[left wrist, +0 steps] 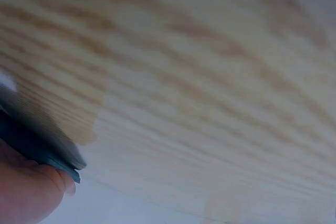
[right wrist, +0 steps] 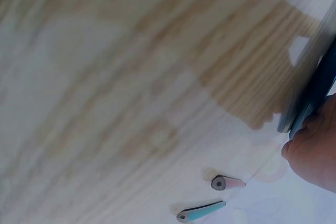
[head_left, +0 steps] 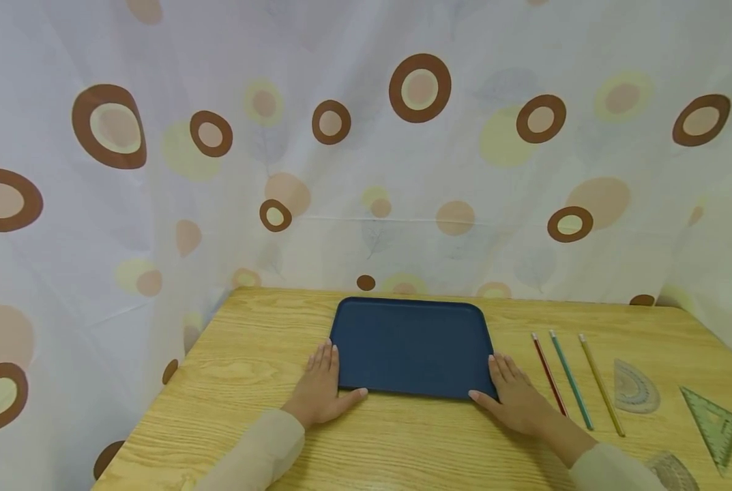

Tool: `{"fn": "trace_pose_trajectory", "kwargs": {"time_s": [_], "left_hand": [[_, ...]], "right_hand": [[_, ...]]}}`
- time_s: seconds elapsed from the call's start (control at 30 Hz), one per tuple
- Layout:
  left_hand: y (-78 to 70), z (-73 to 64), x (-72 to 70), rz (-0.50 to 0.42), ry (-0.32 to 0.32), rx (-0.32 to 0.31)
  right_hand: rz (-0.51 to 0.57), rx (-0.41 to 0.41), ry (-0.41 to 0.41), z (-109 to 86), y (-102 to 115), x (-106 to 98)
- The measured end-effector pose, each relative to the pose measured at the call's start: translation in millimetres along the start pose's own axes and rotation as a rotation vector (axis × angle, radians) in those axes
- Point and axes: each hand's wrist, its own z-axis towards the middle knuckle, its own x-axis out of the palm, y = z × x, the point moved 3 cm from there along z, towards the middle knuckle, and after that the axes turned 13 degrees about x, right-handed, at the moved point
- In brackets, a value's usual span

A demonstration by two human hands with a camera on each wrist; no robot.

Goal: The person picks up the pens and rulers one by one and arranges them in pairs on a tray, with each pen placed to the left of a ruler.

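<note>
A dark blue rectangular tray [head_left: 411,348] with a raised rim lies on the wooden table near its far edge. My left hand [head_left: 323,389] is at its near left corner, fingers straight along the left side and thumb by the front edge. Mirroring it, my right hand [head_left: 516,399] touches the right side near the front corner, fingers extended, thumb tip at the front edge. In the left wrist view, part of the left hand [left wrist: 29,190] meets the dark tray edge [left wrist: 31,142]. The right wrist view shows the right hand [right wrist: 315,148] against the tray edge [right wrist: 315,87].
Right of the tray lie a red pencil [head_left: 548,372], a teal pencil [head_left: 571,378] and a yellow pencil [head_left: 602,385]. Beyond them are a clear protractor [head_left: 636,389], a green set square [head_left: 714,424] and another protractor [head_left: 674,472], partly cut off. A patterned curtain [head_left: 366,164] surrounds the table [head_left: 237,375].
</note>
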Motion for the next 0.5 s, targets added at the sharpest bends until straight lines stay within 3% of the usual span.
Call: {"fn": "trace_pose_trajectory", "kwargs": {"time_s": [0.5], "left_hand": [[-12.2,4.0,0.6,0.005,0.017,0.007]], "right_hand": [[0.014,0.007,-0.005,-5.7,-10,-5]]}}
